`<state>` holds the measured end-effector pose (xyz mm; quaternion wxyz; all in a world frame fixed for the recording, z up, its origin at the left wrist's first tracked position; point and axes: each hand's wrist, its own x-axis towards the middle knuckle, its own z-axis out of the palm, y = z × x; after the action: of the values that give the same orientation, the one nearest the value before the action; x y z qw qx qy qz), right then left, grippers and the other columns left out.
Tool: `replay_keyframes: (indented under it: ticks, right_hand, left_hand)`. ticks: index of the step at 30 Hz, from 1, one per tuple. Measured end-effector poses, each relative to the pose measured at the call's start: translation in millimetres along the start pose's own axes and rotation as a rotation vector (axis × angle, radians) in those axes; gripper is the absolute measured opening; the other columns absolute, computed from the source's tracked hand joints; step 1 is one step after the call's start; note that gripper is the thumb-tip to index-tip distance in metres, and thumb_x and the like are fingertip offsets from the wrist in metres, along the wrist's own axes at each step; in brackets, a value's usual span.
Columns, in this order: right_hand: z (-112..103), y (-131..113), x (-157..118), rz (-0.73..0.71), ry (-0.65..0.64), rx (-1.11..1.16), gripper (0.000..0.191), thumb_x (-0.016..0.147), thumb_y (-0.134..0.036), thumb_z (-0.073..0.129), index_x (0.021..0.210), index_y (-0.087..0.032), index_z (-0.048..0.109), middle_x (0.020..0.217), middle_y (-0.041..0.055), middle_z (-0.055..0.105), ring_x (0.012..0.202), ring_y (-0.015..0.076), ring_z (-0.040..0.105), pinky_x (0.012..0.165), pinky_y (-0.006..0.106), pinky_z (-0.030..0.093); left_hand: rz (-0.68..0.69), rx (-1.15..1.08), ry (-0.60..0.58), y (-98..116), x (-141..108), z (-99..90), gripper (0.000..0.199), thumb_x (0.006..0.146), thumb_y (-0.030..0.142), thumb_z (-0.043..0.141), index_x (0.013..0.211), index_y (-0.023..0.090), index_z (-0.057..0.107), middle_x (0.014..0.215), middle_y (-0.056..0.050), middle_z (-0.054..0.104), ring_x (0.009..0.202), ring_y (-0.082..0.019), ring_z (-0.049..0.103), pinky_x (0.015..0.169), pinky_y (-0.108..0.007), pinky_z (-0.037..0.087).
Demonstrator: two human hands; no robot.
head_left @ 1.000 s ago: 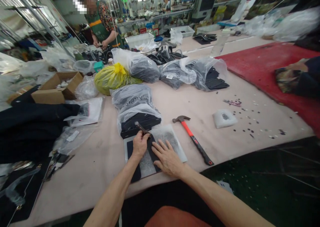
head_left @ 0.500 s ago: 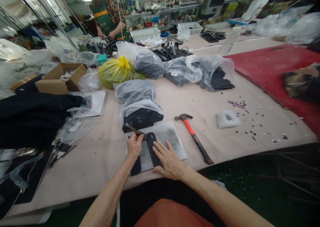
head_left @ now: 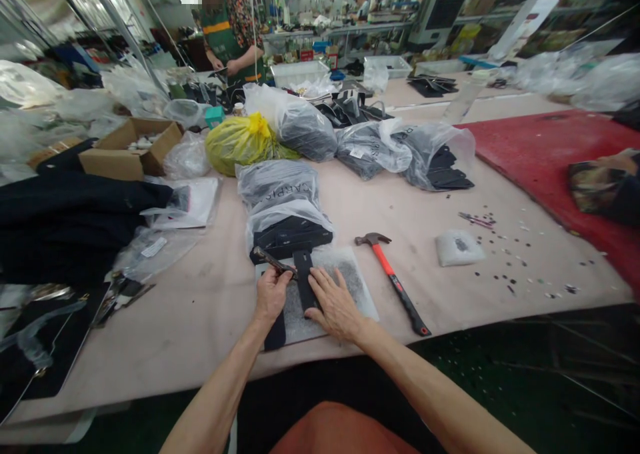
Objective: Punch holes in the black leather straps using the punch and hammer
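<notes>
My left hand is closed around a dark, narrow metal tool, whose exact kind I cannot make out. Under my right hand, which lies flat with fingers stretched out, is a black strip with a small pale mark near its far end. The strip rests on a grey speckled board with a whitish border. Another black piece lies at the board's left edge, partly hidden by my left hand. Beyond the board, an open plastic bag holds several black pieces.
A claw hammer with a red and black handle lies right of the board. Farther right are a white wrapped block, scattered small discs and small snips. Filled bags, including a yellow bag, line the back. A person stands beyond.
The black strip has slid away from me across the board, its far end now reaching the bagged pieces. My right hand stays on it; my left hand still grips the tool. The view has shifted slightly.
</notes>
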<state>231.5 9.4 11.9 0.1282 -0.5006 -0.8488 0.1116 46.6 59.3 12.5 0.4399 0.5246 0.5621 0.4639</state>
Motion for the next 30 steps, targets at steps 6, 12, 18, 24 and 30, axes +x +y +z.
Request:
replay_keyframes:
  ticks: [6, 12, 18, 24, 30]
  right_hand:
    - [7, 4, -15, 0.015, -0.029, 0.023, 0.074, 0.088, -0.053, 0.051, 0.146, -0.011, 0.031, 0.154, 0.0148, 0.026, 0.144, 0.0308, 0.014, 0.115, 0.057, 0.006]
    - [6, 6, -11, 0.056, -0.031, 0.082, 0.081, 0.084, -0.059, 0.054, 0.147, -0.014, 0.03, 0.153, 0.0146, 0.029, 0.144, 0.0312, 0.015, 0.114, 0.059, 0.004]
    - [-9, 20, -17, -0.031, -0.112, 0.201, 0.076, 0.085, -0.038, 0.058, 0.149, -0.017, 0.025, 0.154, 0.0127, 0.028, 0.144, 0.0279, 0.015, 0.114, 0.057, 0.005]
    - [-9, 17, -16, 0.027, -0.051, 0.219, 0.07, 0.084, -0.036, 0.058, 0.146, -0.016, 0.032, 0.152, 0.0116, 0.032, 0.143, 0.0276, 0.019, 0.115, 0.054, 0.004]
    - [-8, 15, -14, 0.052, -0.024, 0.203, 0.069, 0.082, -0.039, 0.059, 0.144, -0.015, 0.036, 0.151, 0.0115, 0.035, 0.142, 0.0287, 0.02, 0.115, 0.053, 0.005]
  left_hand:
    - [-0.029, -0.101, -0.051, -1, -10, 2.7, 0.023, 0.08, 0.031, 0.064, 0.095, 0.015, 0.067, 0.095, -0.007, 0.073, 0.09, -0.021, 0.068, 0.086, -0.035, 0.053]
    - [-0.034, -0.108, -0.118, 0, -16, 9.0, 0.025, 0.079, 0.027, 0.066, 0.102, 0.016, 0.063, 0.096, -0.006, 0.073, 0.091, -0.019, 0.069, 0.087, -0.034, 0.053]
    - [-0.021, -0.03, -0.225, 1, -35, 9.8, 0.02, 0.082, 0.026, 0.063, 0.099, 0.016, 0.066, 0.098, -0.006, 0.072, 0.09, -0.018, 0.068, 0.084, -0.032, 0.054]
    - [0.011, 0.096, -0.222, -3, -53, 9.2, 0.018, 0.081, 0.027, 0.063, 0.097, 0.019, 0.068, 0.099, -0.005, 0.073, 0.091, -0.019, 0.067, 0.083, -0.03, 0.054]
    - [0.018, 0.13, -0.186, -13, -53, 5.5, 0.021, 0.083, 0.028, 0.061, 0.101, 0.019, 0.066, 0.102, -0.006, 0.072, 0.097, -0.02, 0.066, 0.091, -0.034, 0.052]
